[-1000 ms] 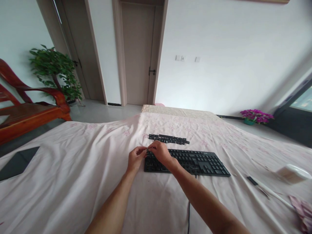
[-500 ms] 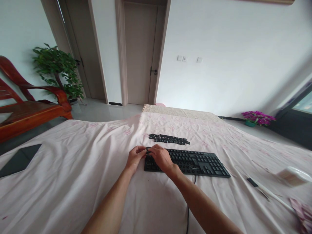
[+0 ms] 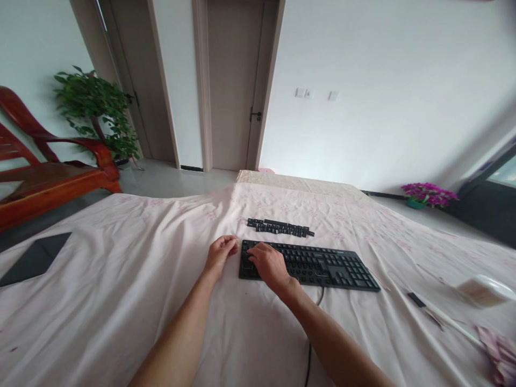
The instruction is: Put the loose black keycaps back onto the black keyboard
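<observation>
A black computer keyboard (image 3: 334, 269) lies on the pink-flowered cloth, with bare sockets in its lower left rows. Over its upper left keys rests my right hand (image 3: 269, 263), fingers bent down and pressed together at the keys; what they grip, if anything, is hidden. My left hand (image 3: 221, 253) is just off the keyboard's left end, thumb and fingers pinched on something small and pale that I cannot make out. Behind the keyboard, loose black keycaps (image 3: 282, 229) lie in rows on the cloth.
A cable (image 3: 309, 349) runs from the keyboard toward me. At right lie a black-and-white brush-like tool (image 3: 417, 300), a clear container (image 3: 486, 291) and a pink cloth (image 3: 497, 349). A dark flat tablet-like object (image 3: 36, 259) lies at left.
My left hand has drawn back left, away from the keyboard's upper left corner. My right hand has shifted slightly right and down, uncovering that corner.
</observation>
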Tool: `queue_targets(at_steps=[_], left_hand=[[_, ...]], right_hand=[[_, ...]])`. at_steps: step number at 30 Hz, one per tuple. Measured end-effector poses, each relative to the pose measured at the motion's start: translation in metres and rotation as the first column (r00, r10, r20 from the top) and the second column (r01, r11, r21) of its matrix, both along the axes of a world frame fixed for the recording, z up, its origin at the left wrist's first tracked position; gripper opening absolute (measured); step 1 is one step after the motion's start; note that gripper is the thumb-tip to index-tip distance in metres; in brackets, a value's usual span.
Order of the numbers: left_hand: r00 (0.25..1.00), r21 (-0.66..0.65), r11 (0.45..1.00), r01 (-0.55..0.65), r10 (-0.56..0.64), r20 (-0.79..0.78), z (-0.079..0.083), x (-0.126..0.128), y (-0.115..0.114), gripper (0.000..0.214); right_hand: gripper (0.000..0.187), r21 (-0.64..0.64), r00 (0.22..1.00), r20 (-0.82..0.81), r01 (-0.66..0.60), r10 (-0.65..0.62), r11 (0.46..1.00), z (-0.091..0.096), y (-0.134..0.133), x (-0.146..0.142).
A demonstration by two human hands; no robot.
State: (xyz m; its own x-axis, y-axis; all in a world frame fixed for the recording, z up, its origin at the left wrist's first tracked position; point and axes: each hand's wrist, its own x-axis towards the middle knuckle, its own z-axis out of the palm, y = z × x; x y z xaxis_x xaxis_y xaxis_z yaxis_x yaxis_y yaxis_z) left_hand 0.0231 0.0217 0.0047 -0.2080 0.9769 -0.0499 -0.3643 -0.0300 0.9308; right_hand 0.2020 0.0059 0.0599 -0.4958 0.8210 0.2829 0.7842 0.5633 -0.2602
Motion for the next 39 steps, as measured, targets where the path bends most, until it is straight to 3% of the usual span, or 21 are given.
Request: queue_targets(at_steps=[8, 28, 39], left_hand=[[1.000, 0.006, 1.000, -0.002, 0.002, -0.017, -0.001, -0.001, -0.001, 0.040], [1.000, 0.018, 1.000, 0.005, -0.005, 0.010, -0.002, 0.001, 0.000, 0.036], [1.000, 0.010, 1.000, 0.004, -0.004, -0.021, -0.002, 0.001, -0.001, 0.034]], right_hand=[[0.018, 0.032, 0.996, 0.092, -0.012, 0.010, 0.999, -0.008, -0.005, -0.005], [0.026, 0.027, 0.946, 0.324, 0.006, -0.015, 1.000, -0.001, -0.007, -0.021], [0.024, 0.178, 0.884, 0.467, -0.114, 0.018, 0.977, 0.001, -0.024, -0.028]])
